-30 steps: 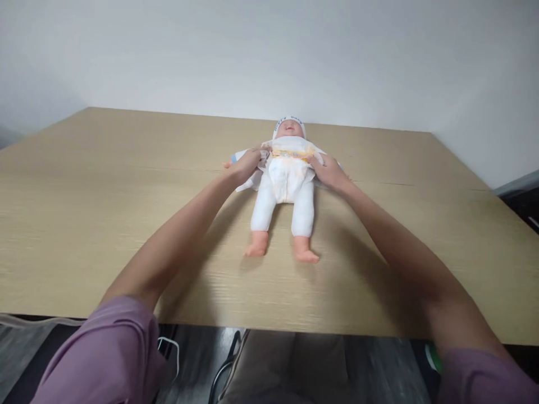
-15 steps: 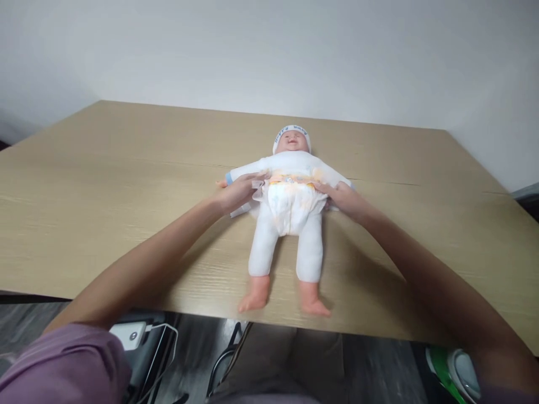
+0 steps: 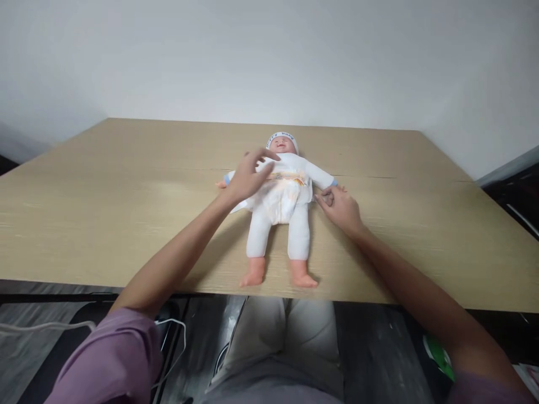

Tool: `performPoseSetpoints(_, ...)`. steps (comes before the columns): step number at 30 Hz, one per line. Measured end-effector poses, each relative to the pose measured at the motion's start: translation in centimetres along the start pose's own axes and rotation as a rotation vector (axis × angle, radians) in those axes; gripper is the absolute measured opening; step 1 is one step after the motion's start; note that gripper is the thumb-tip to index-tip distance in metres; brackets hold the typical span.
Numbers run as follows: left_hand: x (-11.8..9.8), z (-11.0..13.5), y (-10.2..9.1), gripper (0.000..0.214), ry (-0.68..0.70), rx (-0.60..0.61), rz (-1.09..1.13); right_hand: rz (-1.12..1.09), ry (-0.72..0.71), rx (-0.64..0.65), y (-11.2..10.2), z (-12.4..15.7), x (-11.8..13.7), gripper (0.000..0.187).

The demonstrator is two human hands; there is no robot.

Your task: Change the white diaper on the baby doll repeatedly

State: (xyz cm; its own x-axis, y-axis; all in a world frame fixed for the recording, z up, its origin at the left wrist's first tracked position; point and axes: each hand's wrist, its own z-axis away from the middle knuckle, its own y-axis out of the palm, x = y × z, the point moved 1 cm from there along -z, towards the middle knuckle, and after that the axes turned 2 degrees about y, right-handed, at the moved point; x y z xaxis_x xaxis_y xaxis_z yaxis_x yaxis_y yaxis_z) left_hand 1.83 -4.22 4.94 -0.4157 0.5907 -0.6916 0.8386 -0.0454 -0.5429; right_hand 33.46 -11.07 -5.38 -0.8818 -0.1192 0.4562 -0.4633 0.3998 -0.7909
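A baby doll (image 3: 281, 207) in white clothes and a white cap lies on its back on the wooden table (image 3: 126, 185), head away from me and feet near the front edge. It wears a diaper (image 3: 284, 196) with a yellow-orange band at the waist. My left hand (image 3: 248, 177) hovers over the doll's left side at chest height, fingers spread and holding nothing. My right hand (image 3: 339, 207) rests on the table next to the doll's other arm, its fingers curled loosely near the doll's small hand.
The table reaches back to a plain white wall. Below the front edge I see my lap in light trousers (image 3: 282, 348), white cables (image 3: 168, 336) on the floor at the left, and a green object (image 3: 438, 353) at the lower right.
Both hands have let go of the diaper's sides. My left hand lifted and moved up over the doll's chest; my right hand slid outward onto the table.
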Motion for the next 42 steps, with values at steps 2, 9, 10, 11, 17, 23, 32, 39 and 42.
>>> performPoseSetpoints(2, -1.9, -0.6, 2.2, 0.033, 0.166, 0.128, -0.164, 0.034, 0.003, -0.001, 0.4, 0.0, 0.0, 0.037)
performPoseSetpoints(9, -2.7, -0.8, 6.2, 0.038, 0.195, 0.252, -0.504, -0.088, 0.080, 0.051, 0.8, -0.6, -0.6, 0.040)
performPoseSetpoints(10, -2.6, -0.7, 6.2, 0.040, 0.192, 0.252, -0.517, -0.116, 0.099, 0.068, 0.7, -0.6, -0.7, 0.041)
performPoseSetpoints(11, -2.5, -0.6, 6.1, 0.042, 0.192, 0.254, -0.526, -0.138, 0.114, 0.089, 0.6, -0.6, -0.7, 0.042)
performPoseSetpoints(17, -2.4, -0.5, 6.0, 0.057, 0.195, 0.290, -0.560, -0.395, 0.148, 0.193, -1.0, -1.2, -0.6, 0.056)
performPoseSetpoints(23, -2.5, -0.4, 6.1, 0.066, 0.178, 0.280, -0.575, -0.621, 0.048, 0.250, -1.1, -4.4, 4.6, 0.050)
performPoseSetpoints(32, -2.1, 0.0, 6.1, 0.072, 0.147, 0.263, -0.455, -0.584, -0.255, 0.052, -0.4, -2.0, 7.5, 0.031)
performPoseSetpoints(39, -1.5, -0.7, 4.4, 0.097, 0.076, 0.332, -0.081, -0.506, -0.544, 0.120, -0.4, 1.8, 5.3, 0.054)
performPoseSetpoints(42, 0.4, 0.5, 2.3, 0.090, 0.091, 0.305, 0.251, -0.497, -0.570, 0.141, -0.5, 1.4, 4.9, 0.058)
